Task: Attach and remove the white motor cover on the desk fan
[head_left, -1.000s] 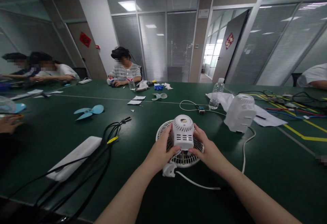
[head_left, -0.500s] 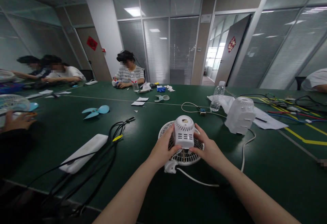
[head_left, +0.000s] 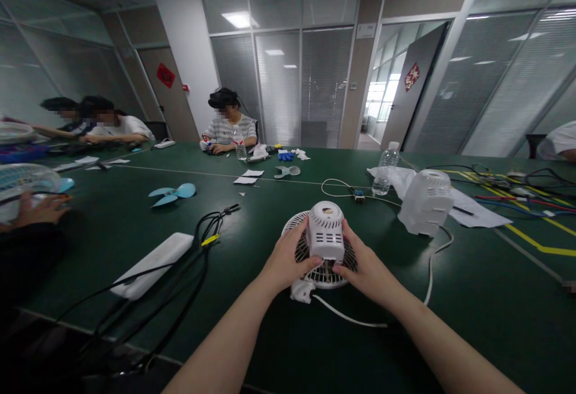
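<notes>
Both my hands grip a white vented fan motor housing (head_left: 327, 235), upright above a round white fan grille (head_left: 294, 223) on the dark green table. My left hand (head_left: 290, 256) presses its left side, the thumb at the lower front edge. On the right side my right hand (head_left: 360, 257) holds it the same way. Between the thumbs a dark gap shows under the housing. A small white plastic piece (head_left: 302, 291) lies by the grille's front edge, and a white cord (head_left: 348, 319) runs from near it to the right.
A second white housing (head_left: 427, 202) with a cord stands at right, near a water bottle (head_left: 386, 169). Blue fan blades (head_left: 173, 194), a white power strip (head_left: 153, 265) and black cables (head_left: 204, 262) lie left. A co-worker's hand (head_left: 38, 211) is at far left; other people sit behind.
The view has shifted slightly, so the scene sits a little further right. My hands keep their hold on the housing, which seems to have barely moved over the grille.
</notes>
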Demonstrator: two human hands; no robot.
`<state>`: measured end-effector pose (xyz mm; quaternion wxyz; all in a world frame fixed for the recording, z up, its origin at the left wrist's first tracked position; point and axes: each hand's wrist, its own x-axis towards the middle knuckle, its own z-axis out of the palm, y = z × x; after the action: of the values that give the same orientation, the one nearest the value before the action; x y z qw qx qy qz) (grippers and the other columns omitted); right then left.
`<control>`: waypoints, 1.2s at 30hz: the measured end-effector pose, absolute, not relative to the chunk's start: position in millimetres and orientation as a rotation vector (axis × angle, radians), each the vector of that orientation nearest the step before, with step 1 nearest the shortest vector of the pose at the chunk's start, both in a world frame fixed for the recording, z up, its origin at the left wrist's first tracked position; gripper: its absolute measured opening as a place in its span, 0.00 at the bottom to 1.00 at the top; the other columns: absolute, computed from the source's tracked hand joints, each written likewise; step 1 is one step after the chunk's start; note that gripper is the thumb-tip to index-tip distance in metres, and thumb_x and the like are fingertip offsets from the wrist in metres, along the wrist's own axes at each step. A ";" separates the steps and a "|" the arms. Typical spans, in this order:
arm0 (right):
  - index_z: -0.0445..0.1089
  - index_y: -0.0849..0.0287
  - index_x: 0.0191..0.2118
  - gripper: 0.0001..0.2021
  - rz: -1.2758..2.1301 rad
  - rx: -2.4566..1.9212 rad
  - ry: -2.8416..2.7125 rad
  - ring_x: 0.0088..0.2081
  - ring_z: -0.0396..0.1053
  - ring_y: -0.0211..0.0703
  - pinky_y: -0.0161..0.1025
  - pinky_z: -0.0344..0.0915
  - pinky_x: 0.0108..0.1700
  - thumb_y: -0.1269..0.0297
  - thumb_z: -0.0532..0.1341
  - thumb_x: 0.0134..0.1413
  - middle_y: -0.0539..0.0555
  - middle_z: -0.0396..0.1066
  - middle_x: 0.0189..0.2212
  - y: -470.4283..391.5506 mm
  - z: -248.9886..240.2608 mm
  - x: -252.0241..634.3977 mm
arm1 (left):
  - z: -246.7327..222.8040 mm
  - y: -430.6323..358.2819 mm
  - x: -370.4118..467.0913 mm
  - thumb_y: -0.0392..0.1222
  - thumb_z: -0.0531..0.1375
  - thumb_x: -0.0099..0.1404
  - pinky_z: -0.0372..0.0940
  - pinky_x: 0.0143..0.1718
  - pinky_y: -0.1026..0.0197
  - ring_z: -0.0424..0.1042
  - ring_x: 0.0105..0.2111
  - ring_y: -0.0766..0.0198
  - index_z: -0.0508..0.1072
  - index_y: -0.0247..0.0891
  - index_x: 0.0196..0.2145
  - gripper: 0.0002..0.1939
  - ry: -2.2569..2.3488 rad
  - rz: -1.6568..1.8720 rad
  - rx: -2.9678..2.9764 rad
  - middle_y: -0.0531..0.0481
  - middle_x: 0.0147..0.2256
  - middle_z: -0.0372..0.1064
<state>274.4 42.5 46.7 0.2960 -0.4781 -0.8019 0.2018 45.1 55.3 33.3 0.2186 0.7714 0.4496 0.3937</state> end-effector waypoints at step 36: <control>0.49 0.51 0.64 0.33 0.830 -1.184 -1.919 0.58 0.63 0.53 0.55 0.60 0.60 0.61 0.61 0.54 0.57 0.60 0.60 63.6 51.4 303.2 | 36.1 50.4 50.5 0.43 0.57 0.63 0.49 0.61 0.39 0.57 0.60 0.48 0.54 0.43 0.63 0.32 1.490 0.980 2.227 0.45 0.60 0.59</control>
<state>303.2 63.6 51.4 0.3610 -0.4595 -0.7448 0.3221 50.5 50.4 36.1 0.1438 0.7724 0.5167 0.3401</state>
